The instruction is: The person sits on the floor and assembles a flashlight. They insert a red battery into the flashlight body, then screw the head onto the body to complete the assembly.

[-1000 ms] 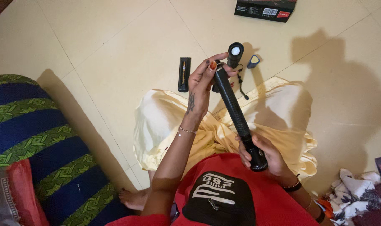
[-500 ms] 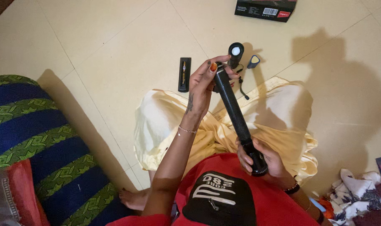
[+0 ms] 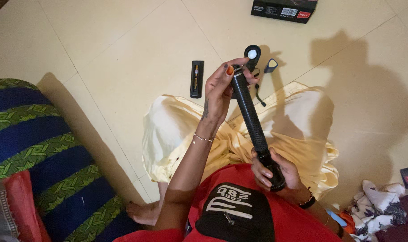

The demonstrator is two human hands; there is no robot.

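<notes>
I see my left hand pinching the far end of the long black flashlight, my right hand wrapped around its near end. Bare floor lies open left of the flashlight; a black box sits beyond it.

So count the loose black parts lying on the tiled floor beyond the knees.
3: a flat rectangular piece left of the left hand, a round cap with a white centre by the flashlight tip, and a small cone-shaped piece right of it. Others may be hidden.
</notes>
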